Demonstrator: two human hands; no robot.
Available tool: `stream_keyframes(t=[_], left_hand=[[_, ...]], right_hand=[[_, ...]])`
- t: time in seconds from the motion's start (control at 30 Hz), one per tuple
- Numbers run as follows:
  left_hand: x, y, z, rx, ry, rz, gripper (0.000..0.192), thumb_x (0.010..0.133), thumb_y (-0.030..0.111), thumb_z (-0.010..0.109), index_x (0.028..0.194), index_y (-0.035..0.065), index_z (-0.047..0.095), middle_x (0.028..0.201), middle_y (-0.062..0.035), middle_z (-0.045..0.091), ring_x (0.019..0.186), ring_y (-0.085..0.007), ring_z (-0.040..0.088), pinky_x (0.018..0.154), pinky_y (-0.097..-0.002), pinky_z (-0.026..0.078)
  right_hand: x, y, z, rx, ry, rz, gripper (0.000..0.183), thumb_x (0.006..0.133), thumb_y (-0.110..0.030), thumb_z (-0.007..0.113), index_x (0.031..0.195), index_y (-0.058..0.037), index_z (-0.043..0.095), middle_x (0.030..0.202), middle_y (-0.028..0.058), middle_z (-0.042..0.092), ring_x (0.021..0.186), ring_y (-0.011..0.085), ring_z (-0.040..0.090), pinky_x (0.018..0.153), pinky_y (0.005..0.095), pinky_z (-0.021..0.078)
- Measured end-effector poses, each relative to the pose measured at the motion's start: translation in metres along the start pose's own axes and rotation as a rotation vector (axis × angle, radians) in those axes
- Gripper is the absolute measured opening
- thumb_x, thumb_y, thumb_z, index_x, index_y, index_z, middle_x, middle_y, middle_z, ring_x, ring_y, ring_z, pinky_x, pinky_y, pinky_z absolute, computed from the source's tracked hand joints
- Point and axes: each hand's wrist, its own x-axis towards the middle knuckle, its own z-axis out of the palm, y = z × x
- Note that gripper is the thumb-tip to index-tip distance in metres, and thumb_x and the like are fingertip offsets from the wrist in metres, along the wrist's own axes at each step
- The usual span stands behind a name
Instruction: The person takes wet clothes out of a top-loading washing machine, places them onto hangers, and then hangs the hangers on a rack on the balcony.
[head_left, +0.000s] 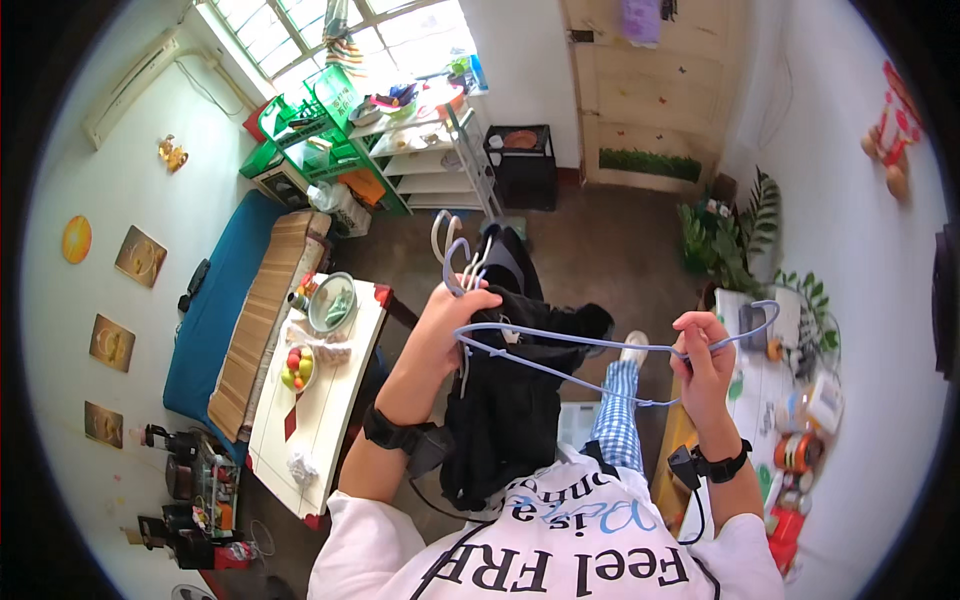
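Note:
My left hand (448, 319) grips a bunch of clothes hangers (448, 238), with white and lavender hooks rising above the fist. Black clothes (499, 420) hang below them, in front of my body. In my right hand (703, 360) is a lavender wire-shaped hanger (570, 335), held near its neck, with the hook pointing right. No garment shows on this hanger. Its far corner reaches across to my left wrist and overlaps the black cloth in view; whether it touches cannot be told.
At left stands a white table (274, 442) with a fruit bowl (298, 369) and a glass-lidded bowl (332, 302). A shelf rack (431, 184) is by the window. On the right are a cluttered white surface (739, 427) and potted plants (720, 232). A door (652, 105) lies ahead.

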Motion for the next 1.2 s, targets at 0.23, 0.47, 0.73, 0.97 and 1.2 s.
stream_keyframes(t=[0.23,0.47,0.73,0.97,1.2], left_hand=[[0.161,0.008,0.061,-0.013,0.12,0.02,0.016,0.078,0.012,0.064,0.087,0.0061,0.052,0.07,0.0,0.053,0.06,-0.0105,0.055,0.052,-0.0214,0.045],[0.271,0.072,0.089,0.143,0.172,0.233,0.034,0.088,0.041,0.051,0.086,0.0067,0.048,0.083,-0.0077,0.059,0.043,-0.0028,0.036,0.046,-0.0212,0.039],[0.377,0.164,0.126,0.112,0.064,0.35,0.022,0.087,0.023,0.057,0.095,0.0058,0.046,0.1,-0.0183,0.061,0.04,0.0013,0.029,0.041,-0.0151,0.032],[0.466,0.185,0.177,0.303,-0.344,0.229,0.031,0.081,0.012,0.063,0.098,0.0033,0.039,0.098,-0.0189,0.062,0.054,-0.0018,0.046,0.043,-0.0159,0.039],[0.513,0.193,0.177,0.579,-0.454,0.038,0.024,0.082,0.024,0.062,0.088,0.0076,0.045,0.063,0.0003,0.059,0.045,-0.0008,0.038,0.039,-0.0168,0.026]], right_hand=[[0.197,0.014,-0.08,0.053,-0.183,0.106,0.015,0.091,-0.015,0.048,0.089,-0.0014,0.054,0.05,-0.0026,0.04,0.041,0.0032,0.031,0.038,0.0192,0.0194],[0.369,-0.037,-0.097,-0.048,-0.251,-0.042,0.014,0.091,-0.015,0.048,0.089,-0.0017,0.054,0.054,-0.0029,0.039,0.044,0.0032,0.032,0.04,0.0181,0.0214],[0.501,-0.056,-0.105,-0.324,-0.333,-0.101,0.015,0.092,-0.017,0.047,0.093,-0.004,0.055,0.056,-0.0056,0.039,0.049,0.0013,0.032,0.044,0.018,0.0243],[0.581,-0.021,-0.065,-0.531,-0.326,-0.074,0.011,0.089,-0.017,0.053,0.092,-0.0098,0.06,0.055,-0.0018,0.052,0.049,0.0038,0.048,0.046,0.0207,0.0362],[0.66,0.004,-0.034,-0.693,-0.497,-0.31,0.01,0.088,-0.014,0.053,0.095,-0.0099,0.06,0.049,-0.003,0.047,0.043,0.0034,0.046,0.041,0.019,0.0328]])
